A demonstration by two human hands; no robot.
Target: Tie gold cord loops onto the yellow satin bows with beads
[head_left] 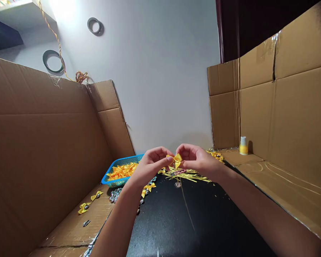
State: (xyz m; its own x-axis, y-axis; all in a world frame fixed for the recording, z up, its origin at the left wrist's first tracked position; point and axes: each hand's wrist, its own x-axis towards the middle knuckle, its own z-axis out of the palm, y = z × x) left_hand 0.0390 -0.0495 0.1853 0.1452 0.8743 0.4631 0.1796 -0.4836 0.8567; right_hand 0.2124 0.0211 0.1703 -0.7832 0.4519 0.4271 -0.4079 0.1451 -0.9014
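Observation:
A small yellow ribbon bow [177, 159] is pinched between both hands above the black table [182, 221]. My left hand [149, 164] grips its left side with thumb and fingertips. My right hand [195, 159] grips its right side, fingers curled. A thin gold wire hangs from the bow, ending in a small clear bead [178, 184]. Under the hands lies a heap of gold wire strands [188, 175]. A blue basket [115, 171] of orange-yellow ribbon pieces stands just left of my left hand.
Finished yellow bows [96, 195] lie on the cardboard flap [77, 225] at the left, with silver beads [115, 194] nearby. Tall cardboard walls [42, 142] close in both sides. A spool of yellow thread [243, 145] stands at the right. Tape rolls [94, 25] hang on the wall.

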